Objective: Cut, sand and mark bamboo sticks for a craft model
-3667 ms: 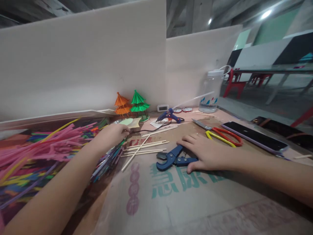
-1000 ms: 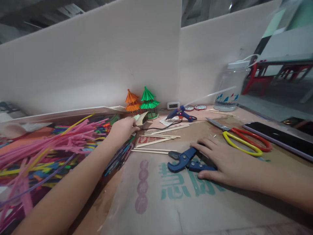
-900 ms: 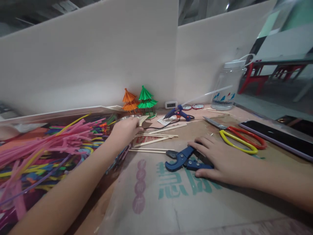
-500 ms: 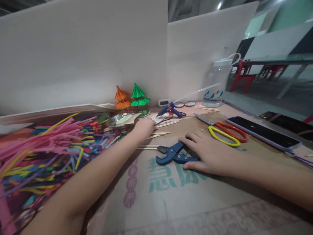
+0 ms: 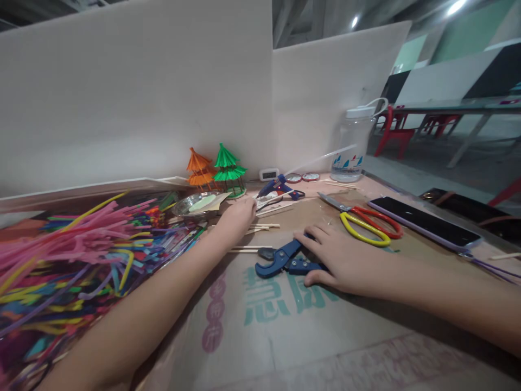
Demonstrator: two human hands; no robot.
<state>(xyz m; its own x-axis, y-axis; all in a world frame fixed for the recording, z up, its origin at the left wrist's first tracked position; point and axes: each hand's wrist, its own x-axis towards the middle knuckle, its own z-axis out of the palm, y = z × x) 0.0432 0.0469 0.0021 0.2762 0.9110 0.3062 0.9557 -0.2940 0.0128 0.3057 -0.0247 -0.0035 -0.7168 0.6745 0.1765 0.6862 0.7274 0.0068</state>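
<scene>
My left hand (image 5: 239, 216) is closed over thin wooden sticks (image 5: 266, 226) at the middle, beside a shiny bowl (image 5: 195, 205). A pale stick (image 5: 277, 197) sticks out to the right from its fingertips, in front of the blue glue gun (image 5: 274, 185). My right hand (image 5: 334, 255) rests on the handles of a blue cutter (image 5: 280, 259), whose jaws are open and point left. Its fingers are curled around the handles. Two more sticks (image 5: 248, 250) lie by the cutter's blade.
Scissors (image 5: 362, 220) with red and yellow handles and a phone (image 5: 425, 222) lie at the right. A bottle (image 5: 348, 146) stands behind. Colourful pipe cleaners (image 5: 93, 239) fill the left. Orange (image 5: 199, 168) and green (image 5: 229, 171) small pagodas stand at the back.
My left hand has lifted a stick, which now shows between its fingertips. My right hand stays on the cutter. The view has shifted slightly.
</scene>
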